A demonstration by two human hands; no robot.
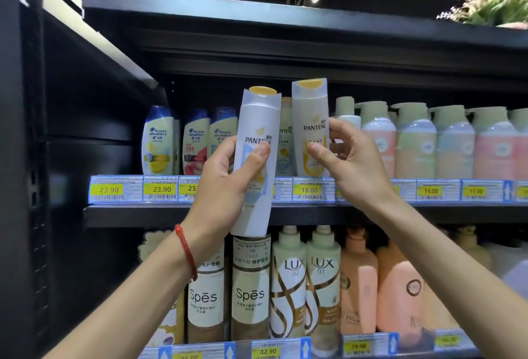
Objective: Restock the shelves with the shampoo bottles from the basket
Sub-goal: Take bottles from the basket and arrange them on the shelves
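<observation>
The left hand [228,175] wraps a blue bottle [257,158]. The thumb lies across its label, the fingers curl round the far side, and the bottle is upright with a slight tilt. It hangs in the air in front of the shelf [143,213], its base below the front edge, so it is not yet placed.

The right hand [351,158] pinches a yellow bottle [313,118], thumb on the lower label and curled fingertips at its right side. This bottle stands upright at the shelf's front edge, above the 18.00 tag [309,190]. The hold looks light, more steadying or squaring than carrying.

Between the two, another Pantene [285,135] stands further back on the shelf. To the left is a row of blue-capped bottles [158,141], and to the right are pump bottles [414,141]. The basket is out of view.

The step in hand appears to be placing. One bottle is set and being faced while the other waits its turn. The next move calls for lifting the blue bottle over the front edge and standing it beside its kin, label forward. The slot meant for it is hidden behind the bottle itself, so I cannot tell how much room it has. Neighbours stand close, and a careless nudge could topple them.
</observation>
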